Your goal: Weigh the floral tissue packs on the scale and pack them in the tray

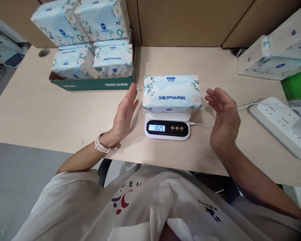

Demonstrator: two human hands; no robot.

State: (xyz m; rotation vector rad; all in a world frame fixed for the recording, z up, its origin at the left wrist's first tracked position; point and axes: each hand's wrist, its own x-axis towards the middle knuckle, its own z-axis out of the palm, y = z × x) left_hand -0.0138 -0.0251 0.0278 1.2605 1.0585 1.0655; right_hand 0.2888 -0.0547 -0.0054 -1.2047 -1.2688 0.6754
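A pack of tissues (pixel 172 93) with a blue floral print and "Manhua" lettering rests on a white digital scale (pixel 168 135). Blue light fills the scale's display, which seems to read 102.5. My left hand (pixel 125 112), with a pale watch strap at the wrist, is held upright to the left of the pack, fingers stretched out. On the pack's other side is my right hand (pixel 223 117), its fingers extended and slightly curved. Gaps separate both hands from the pack, and neither holds anything. The pack covers most of the weighing plate.
A green box (pixel 90 84) at the back left holds stacked tissue packs (pixel 112 60). More tissue packs (pixel 278 63) stand at the far right above something green. A white power strip (pixel 278 117) lies on the right, and a white cable (pixel 205 126) plugs into the scale.
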